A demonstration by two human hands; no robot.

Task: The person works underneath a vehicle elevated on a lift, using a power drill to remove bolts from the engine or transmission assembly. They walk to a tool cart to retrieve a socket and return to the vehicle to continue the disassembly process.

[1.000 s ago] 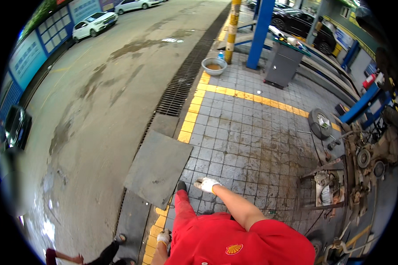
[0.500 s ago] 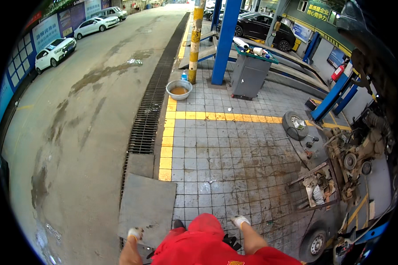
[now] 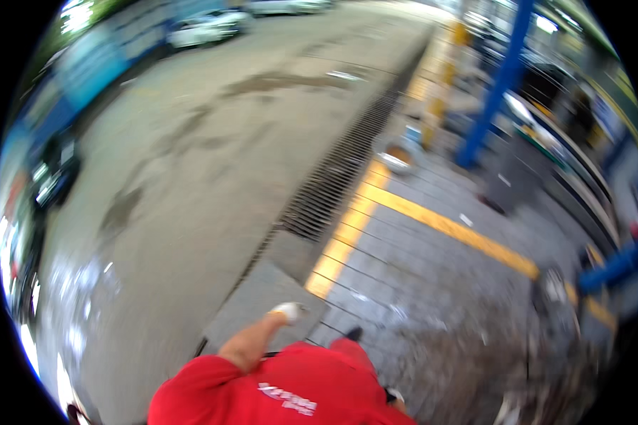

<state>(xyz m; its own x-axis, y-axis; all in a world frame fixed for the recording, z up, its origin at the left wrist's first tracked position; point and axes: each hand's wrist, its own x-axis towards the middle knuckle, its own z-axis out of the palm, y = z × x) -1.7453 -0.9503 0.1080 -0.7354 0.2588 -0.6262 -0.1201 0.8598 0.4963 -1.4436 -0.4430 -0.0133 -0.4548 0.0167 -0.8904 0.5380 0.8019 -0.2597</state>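
Observation:
The picture is smeared by motion. My left hand (image 3: 289, 312) in a white glove hangs ahead of my red shirt (image 3: 283, 382), over the edge of a grey floor plate (image 3: 244, 312). Its fingers are blurred, and whether anything is in them cannot be made out. My right hand (image 3: 395, 399) is low beside my shirt, mostly hidden behind my body. My dark shoe (image 3: 354, 334) shows on the grey tiles.
A long drain grate (image 3: 319, 191) runs beside yellow floor lines (image 3: 454, 230). Ahead are a basin (image 3: 397, 157), a striped post (image 3: 439, 92), blue lift posts (image 3: 493, 106), a grey cabinet (image 3: 517, 177) and a tyre (image 3: 553, 287). Cars (image 3: 205, 30) line the left side.
The view has swung left from half a second ago, bringing the parked dark car back in. My left hand has swung forward; my right hand has dropped back behind my body.

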